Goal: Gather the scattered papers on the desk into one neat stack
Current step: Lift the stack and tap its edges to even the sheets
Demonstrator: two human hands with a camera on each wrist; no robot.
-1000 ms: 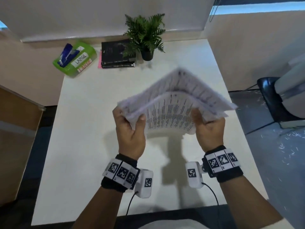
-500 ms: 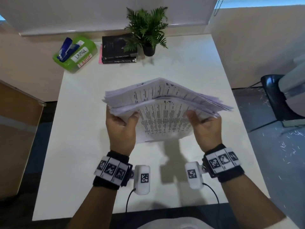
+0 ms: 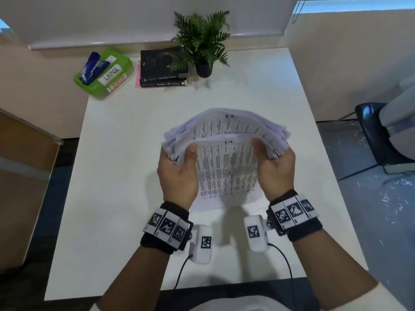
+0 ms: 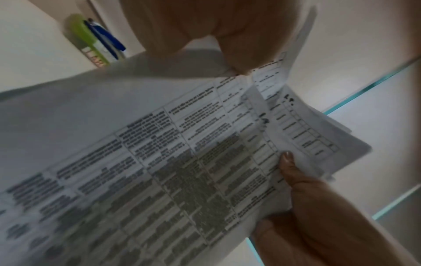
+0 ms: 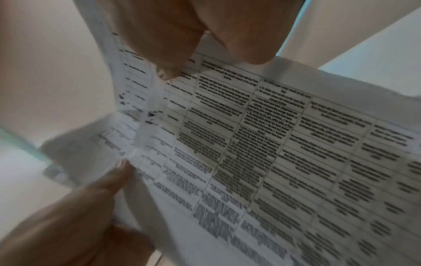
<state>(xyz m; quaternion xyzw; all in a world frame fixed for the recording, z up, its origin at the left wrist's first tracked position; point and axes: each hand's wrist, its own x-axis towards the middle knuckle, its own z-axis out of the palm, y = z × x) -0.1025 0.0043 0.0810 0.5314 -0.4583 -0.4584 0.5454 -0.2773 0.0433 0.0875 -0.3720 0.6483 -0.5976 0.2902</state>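
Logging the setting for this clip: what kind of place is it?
Probably an office or study corner. A plain white desk against the wall carries stacked dark books and a small potted fern; both hands hold a bundle of printed paper sheets, and a black chair stands alongside.

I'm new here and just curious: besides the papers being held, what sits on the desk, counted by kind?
Green plastic box labelled LARGE: 1
Dark paperback books, stacked: 2
Pink flat item under the books: 1
Green potted fern in a dark pot: 1
Total: 5
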